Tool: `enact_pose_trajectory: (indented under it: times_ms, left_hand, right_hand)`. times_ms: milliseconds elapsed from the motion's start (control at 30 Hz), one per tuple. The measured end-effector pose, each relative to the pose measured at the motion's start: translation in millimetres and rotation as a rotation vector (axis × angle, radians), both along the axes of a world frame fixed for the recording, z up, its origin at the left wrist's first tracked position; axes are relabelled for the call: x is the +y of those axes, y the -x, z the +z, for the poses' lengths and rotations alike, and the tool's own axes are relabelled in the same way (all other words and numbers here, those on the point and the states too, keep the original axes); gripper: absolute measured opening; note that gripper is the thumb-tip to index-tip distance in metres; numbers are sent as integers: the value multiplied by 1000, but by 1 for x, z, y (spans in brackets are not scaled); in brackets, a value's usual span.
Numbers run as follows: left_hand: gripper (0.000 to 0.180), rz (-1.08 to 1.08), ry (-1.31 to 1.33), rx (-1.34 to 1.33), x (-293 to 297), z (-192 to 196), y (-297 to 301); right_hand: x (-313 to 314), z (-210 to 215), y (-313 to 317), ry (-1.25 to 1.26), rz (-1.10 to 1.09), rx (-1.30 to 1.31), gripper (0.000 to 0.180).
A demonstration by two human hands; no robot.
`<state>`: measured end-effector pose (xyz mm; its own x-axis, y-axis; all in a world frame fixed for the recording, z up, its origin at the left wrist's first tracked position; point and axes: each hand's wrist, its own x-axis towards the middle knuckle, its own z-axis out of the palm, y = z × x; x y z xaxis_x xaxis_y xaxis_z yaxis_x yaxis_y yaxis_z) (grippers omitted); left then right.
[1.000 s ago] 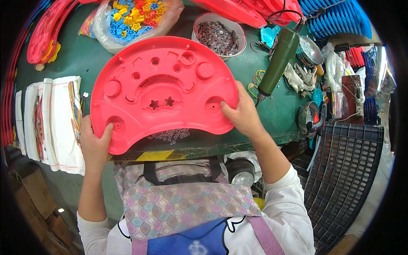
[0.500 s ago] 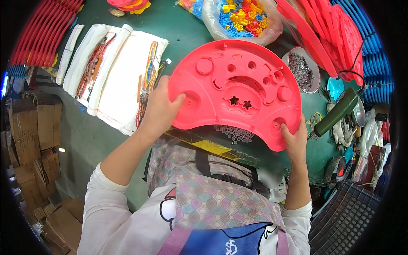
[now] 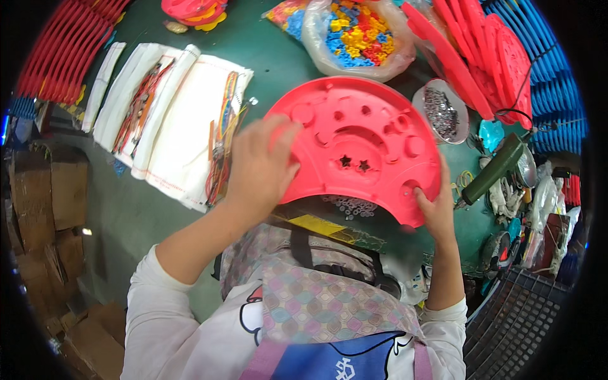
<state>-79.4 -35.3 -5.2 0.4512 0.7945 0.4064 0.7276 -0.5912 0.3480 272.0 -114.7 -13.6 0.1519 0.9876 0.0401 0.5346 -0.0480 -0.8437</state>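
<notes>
While you are looking down: both hands are clasping the tray.
Tray (image 3: 367,145): red moulded plastic, half-round, glossy, holed.
Left grip (image 3: 259,166): clutching its edge.
Right grip (image 3: 436,209): pinching its corner.

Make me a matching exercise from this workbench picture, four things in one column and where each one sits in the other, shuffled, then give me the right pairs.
Things:
1. red half-round plastic panel
2. clear bag of coloured plastic pieces
3. dark green power tool
4. white cloth bundles with coloured wires

Places:
A. on the green table to the left of the panel
B. held at its edges by the left hand and right hand
C. at the far side of the table, beyond the panel
D. to the right of the panel, near the right hand

Pairs: 1-B, 2-C, 3-D, 4-A
</notes>
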Motion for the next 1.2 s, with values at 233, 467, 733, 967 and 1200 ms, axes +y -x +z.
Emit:
enact_pose_trajectory:
  times_ms: [233, 467, 733, 967, 1200]
  left_hand:
    - [26, -316, 172, -101, 9, -7, -9]
    - [35, 110, 92, -140, 52, 6, -14]
    - [58, -132, 1944, -662, 146, -12, 7]
    - [59, -225, 1900, -688, 142, -19, 5]
    - [51, -268, 1664, -408, 164, -1, -14]
  right_hand:
    - [26, 32, 12, -119, 23, -662, 82]
    - [57, 33, 65, -187, 475, -542, 82]
    - [52, 13, 95, -105, 611, -578, 109]
    - [56, 17, 100, -1, 655, -635, 107]
    - [61, 18, 99, 49, 666, -630, 106]
